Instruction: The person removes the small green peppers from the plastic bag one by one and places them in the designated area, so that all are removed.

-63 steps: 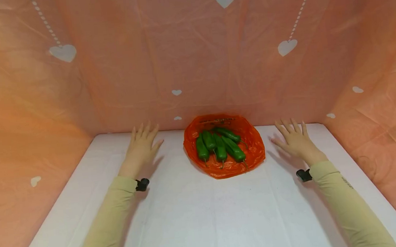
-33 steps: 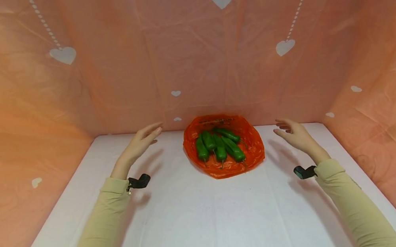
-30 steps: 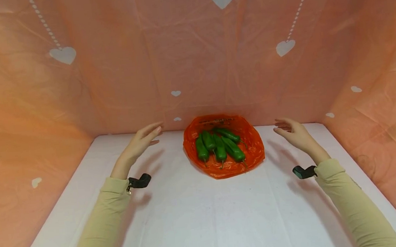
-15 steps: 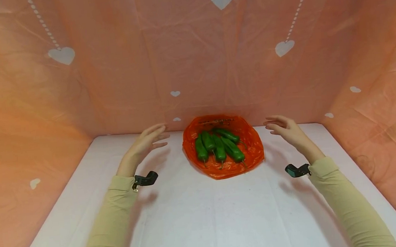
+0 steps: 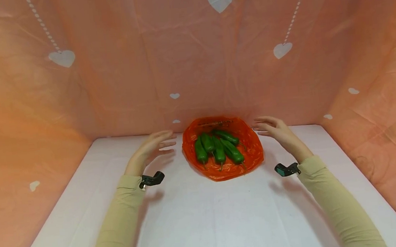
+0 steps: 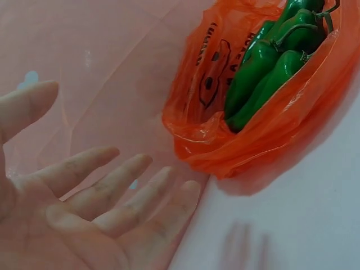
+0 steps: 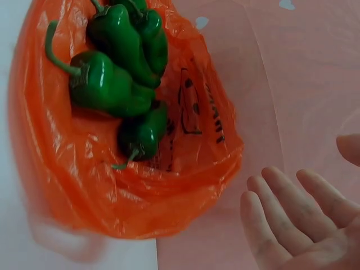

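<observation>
An orange plastic bag (image 5: 231, 170), its mouth spread wide, lies at the back of the white table. Several green peppers (image 5: 218, 149) with curved stems rest inside it. My left hand (image 5: 150, 150) hovers left of the bag, palm turned toward it and fingers extended. On the other side, my right hand (image 5: 277, 131) holds its fingers stretched toward the bag's right rim; the wrist view shows a gap between them. Neither hand touches the bag or a pepper. In the left wrist view the peppers (image 6: 270, 62) lean against the bag's printed inner wall (image 6: 211, 73).
A pink-orange cloth (image 5: 192, 60) with white hearts hangs behind the table (image 5: 211, 225) and along both sides. Black wrist cameras (image 5: 153, 178) sit on both wrists, below beige sleeves.
Both hands turned from spread, palms down, to palms facing inward. They then moved in toward the bag from either side. The bag and peppers stayed in place.
</observation>
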